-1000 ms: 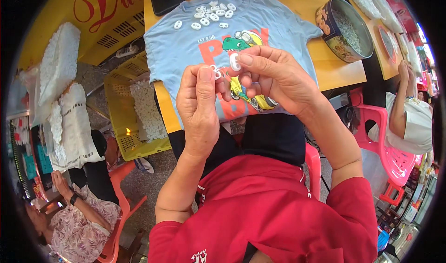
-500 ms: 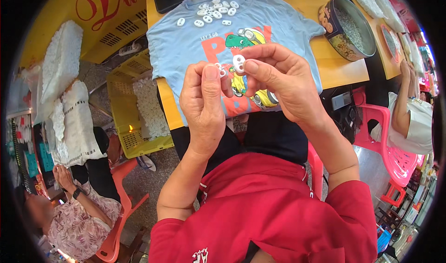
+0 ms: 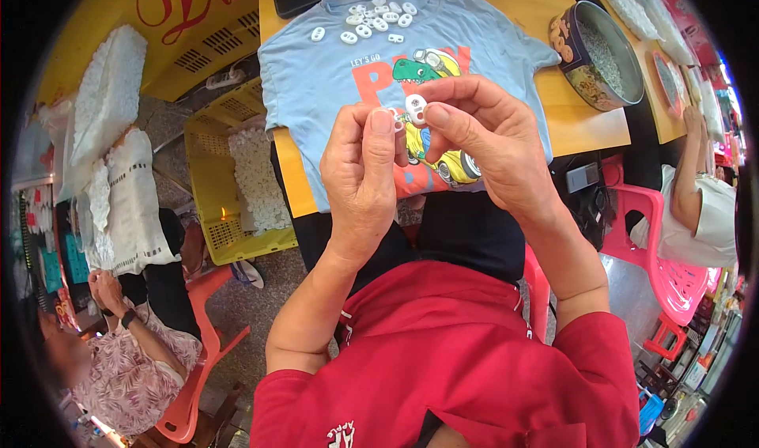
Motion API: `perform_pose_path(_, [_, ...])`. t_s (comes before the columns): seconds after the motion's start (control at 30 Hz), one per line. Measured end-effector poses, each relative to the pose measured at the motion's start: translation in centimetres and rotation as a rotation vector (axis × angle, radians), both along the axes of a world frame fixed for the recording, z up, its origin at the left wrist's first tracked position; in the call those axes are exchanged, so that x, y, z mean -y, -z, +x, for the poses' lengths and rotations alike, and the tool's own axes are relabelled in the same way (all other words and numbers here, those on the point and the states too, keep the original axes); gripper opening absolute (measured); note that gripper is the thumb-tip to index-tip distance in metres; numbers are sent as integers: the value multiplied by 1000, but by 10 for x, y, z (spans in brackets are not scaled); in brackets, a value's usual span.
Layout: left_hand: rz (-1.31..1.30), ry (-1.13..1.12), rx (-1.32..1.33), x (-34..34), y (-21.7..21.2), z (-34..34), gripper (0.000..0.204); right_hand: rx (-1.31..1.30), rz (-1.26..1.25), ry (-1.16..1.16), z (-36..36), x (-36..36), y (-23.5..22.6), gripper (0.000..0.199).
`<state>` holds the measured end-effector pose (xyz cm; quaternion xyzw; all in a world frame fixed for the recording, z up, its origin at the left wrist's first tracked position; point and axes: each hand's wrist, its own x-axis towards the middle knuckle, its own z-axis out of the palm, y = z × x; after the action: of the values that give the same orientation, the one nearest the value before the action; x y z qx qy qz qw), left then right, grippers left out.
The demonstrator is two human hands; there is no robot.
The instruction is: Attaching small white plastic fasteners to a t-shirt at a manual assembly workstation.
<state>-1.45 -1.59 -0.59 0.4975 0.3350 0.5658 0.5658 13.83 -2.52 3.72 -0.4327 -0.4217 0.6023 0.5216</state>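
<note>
Over a light blue T-shirt [image 3: 316, 68] with a cartoon print, my two hands are close together at chest height. Thumb and fingers of my right hand [image 3: 502, 151] pinch a white oval two-hole cord lock [image 3: 414, 106]. My left hand [image 3: 360, 167] is closed on a smaller white plastic piece [image 3: 398, 121], mostly covered by the fingertips. The two pieces nearly meet; whether they touch I cannot tell. Farther off, several similar white cord locks [image 3: 363, 30] lie in a loose group near the shirt's neckline.
A round tin [image 3: 563, 37] of small, shiny metallic bits stands at the table's right. Left of the yellow table [image 3: 589, 128] sits a yellow crate [image 3: 237, 250] of white pieces. One person [image 3: 142, 377] sits at the left, another [image 3: 688, 211] at the right, by a pink chair [image 3: 648, 211].
The white piece in my left hand has come closer to the cord lock in my right hand. The whole view has shifted slightly. Both pinches stay closed.
</note>
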Motion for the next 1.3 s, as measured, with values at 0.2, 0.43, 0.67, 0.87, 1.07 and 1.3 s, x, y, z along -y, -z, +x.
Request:
perform_pose_path(0.2, [17, -1, -9, 0, -1, 1, 20, 93, 65, 12, -2, -1, 0, 23])
perform_pose_path(0.43, [48, -43, -14, 0, 4, 3, 19, 73, 172, -2, -11, 2, 3, 23])
perform_pose_path(0.67, [151, -126, -37, 1, 5, 4, 19, 65, 144, 5, -16, 3, 2, 23])
perform_pose_path(0.87, [146, -164, -42, 4, 2, 4, 19, 71, 202, 36, -26, 5, 10, 23])
perform_pose_path(1.07, [138, -173, -32, 5, -2, 6, 20, 99, 228, 71, -29, 5, 12, 22])
perform_pose_path(1.3, [96, -187, 23, 9, -4, 9, 22, 42, 215, 117, -36, 10, 15, 20])
